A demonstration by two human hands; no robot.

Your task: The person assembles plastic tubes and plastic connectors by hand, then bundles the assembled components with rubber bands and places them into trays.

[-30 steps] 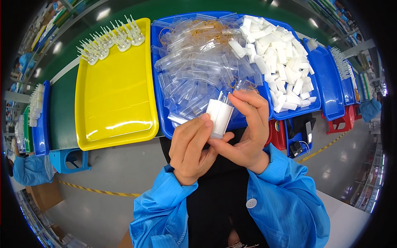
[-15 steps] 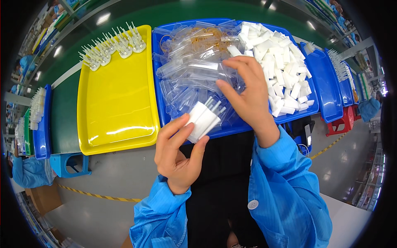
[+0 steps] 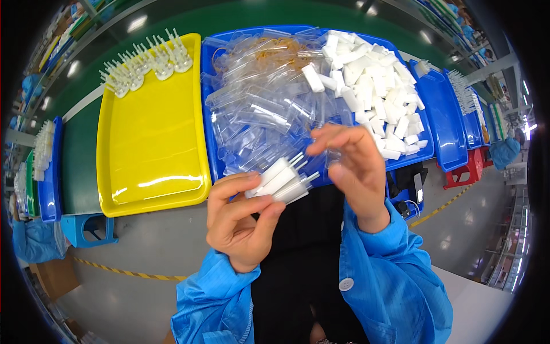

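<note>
I see the left hand (image 3: 240, 221) clenched on a bundle of white plastic pieces (image 3: 281, 180) w/ thin prongs, just below the blue tray (image 3: 213, 155) front edge. Right hand (image 3: 352, 166) is beside it, fingers pinching a small clear plastic sleeve (image 3: 334, 156), over the tray's front rim. Blue tray holds clear sleeves (image 3: 263, 109) & loose white pieces (image 3: 378, 97). Yellow tray (image 3: 149, 149) sits left of it, w/ pronged white parts (image 3: 146, 60) along its far edge.
</note>
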